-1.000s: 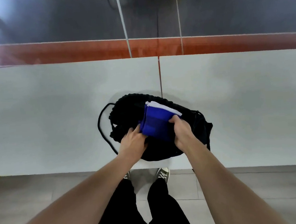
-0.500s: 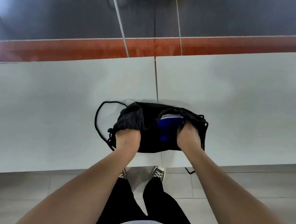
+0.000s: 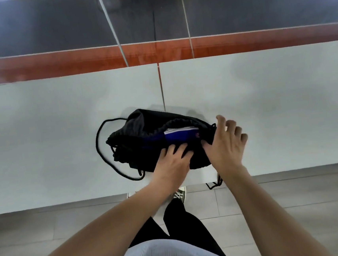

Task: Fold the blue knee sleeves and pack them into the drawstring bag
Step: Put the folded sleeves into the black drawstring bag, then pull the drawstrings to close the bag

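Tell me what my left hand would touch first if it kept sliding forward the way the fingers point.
Probably the folded blue knee sleeves in the mouth of the black drawstring bag; the left hand already rests on the bag's near fabric.

Bag [image 3: 144,134] mouth open (sleeves [image 3: 177,136] inside).

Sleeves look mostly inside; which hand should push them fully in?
Probably the left hand: it lies flat on the drawstring bag just below the exposed blue knee sleeves. The right hand is open at the bag's right edge, better for steadying the mouth.
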